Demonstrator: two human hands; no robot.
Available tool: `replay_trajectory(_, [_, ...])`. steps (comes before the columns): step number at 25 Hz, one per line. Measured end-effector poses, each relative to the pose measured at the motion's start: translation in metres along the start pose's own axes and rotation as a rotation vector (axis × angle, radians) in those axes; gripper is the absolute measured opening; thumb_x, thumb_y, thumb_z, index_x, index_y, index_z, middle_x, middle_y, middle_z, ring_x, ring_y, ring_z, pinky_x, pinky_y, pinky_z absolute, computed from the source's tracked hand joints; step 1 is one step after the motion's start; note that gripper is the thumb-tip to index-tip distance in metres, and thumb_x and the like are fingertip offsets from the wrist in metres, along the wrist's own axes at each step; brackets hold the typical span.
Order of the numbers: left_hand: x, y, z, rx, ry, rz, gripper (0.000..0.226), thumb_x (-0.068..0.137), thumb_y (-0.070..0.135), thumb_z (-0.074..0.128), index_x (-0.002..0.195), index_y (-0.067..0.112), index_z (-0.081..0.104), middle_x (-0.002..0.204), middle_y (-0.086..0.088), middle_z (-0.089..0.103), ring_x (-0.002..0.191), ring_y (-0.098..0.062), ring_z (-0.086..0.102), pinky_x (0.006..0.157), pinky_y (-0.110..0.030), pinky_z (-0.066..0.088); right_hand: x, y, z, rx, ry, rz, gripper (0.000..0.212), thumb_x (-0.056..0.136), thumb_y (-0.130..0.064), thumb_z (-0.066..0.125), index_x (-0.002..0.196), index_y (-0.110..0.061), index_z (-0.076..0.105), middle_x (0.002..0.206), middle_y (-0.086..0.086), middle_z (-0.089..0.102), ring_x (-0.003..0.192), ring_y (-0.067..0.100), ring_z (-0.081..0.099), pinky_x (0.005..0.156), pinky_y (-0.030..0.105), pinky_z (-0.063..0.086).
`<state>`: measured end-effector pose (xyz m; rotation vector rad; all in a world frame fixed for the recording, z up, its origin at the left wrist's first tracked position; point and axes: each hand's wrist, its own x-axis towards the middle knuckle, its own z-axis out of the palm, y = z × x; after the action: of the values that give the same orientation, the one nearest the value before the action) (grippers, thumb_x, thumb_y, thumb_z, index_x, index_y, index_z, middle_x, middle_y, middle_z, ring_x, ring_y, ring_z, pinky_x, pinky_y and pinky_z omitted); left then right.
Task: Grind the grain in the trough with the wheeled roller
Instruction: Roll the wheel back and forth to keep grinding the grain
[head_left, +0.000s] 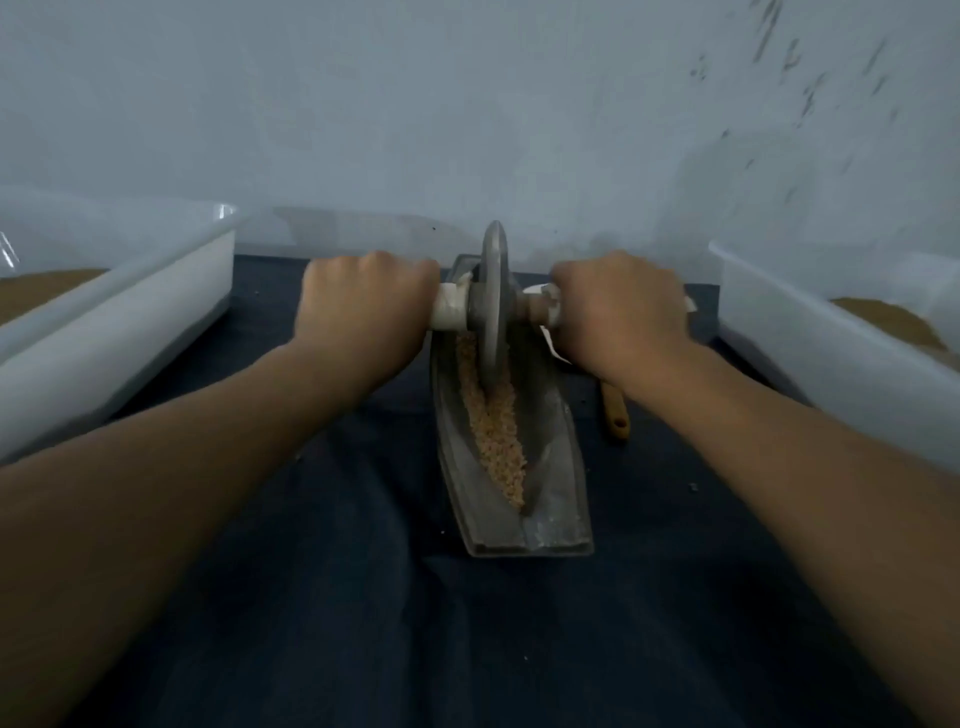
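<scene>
Dark blue cloth (363, 597) covers the desk from my near edge right up to a pale blue-grey wall (415, 104), which is scuffed with dark marks at the upper right. A white plastic bin (130, 332) sits at the left edge of the cloth and a second white bin (810, 353) at the right. Each shows a patch of brown, sandy material, but I can't tell what it is. Just right of the trough (556, 467) a small wooden handle (615, 410) lies on the cloth, and my right forearm covers its far end. A few pale crumbs (693, 487) are scattered on the cloth nearby.

The grey metal trough lies lengthwise in the middle, between the two bins and well apart from both. Grain (498, 441) fills its central groove in a narrow tan strip. The wheeled roller (493, 301) stands upright in the groove towards the far end, its rim down in the grain. My left hand (363, 306) is curled round the white-wrapped handle (451, 309) on one side of the wheel. My right hand (618, 306) grips the handle on the other side, knuckles up. My forearms hide the cloth beneath them.
</scene>
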<state>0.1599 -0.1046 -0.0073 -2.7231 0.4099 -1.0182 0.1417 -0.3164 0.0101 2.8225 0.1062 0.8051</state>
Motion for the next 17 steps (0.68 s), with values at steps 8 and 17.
replay_trajectory(8, [-0.044, -0.013, -0.03, 0.014, 0.133, 0.162, 0.043, 0.064, 0.017, 0.074, 0.069, 0.019, 0.031, 0.05, 0.002, 0.038, 0.043, -0.018, 0.023, 0.05, -0.021, 0.009, -0.059, 0.021, -0.022, 0.026, 0.138, -0.173, 0.03, 0.062, -0.035, 0.065, 0.07, -0.031, 0.036, 0.052, -0.009, 0.029, 0.041, 0.017, 0.029, 0.048, 0.018, 0.014])
replay_trajectory(17, [0.025, 0.001, -0.003, 0.02, -0.099, -0.021, 0.006, 0.088, 0.017, 0.059, 0.092, 0.019, 0.062, 0.074, -0.006, 0.051, 0.066, -0.03, 0.055, 0.055, -0.033, 0.033, 0.017, 0.0, 0.011, 0.028, -0.032, 0.055, 0.005, 0.087, -0.022, 0.062, 0.084, -0.025, 0.058, 0.072, 0.001, 0.05, 0.062, 0.024, 0.045, 0.053, 0.029, 0.031])
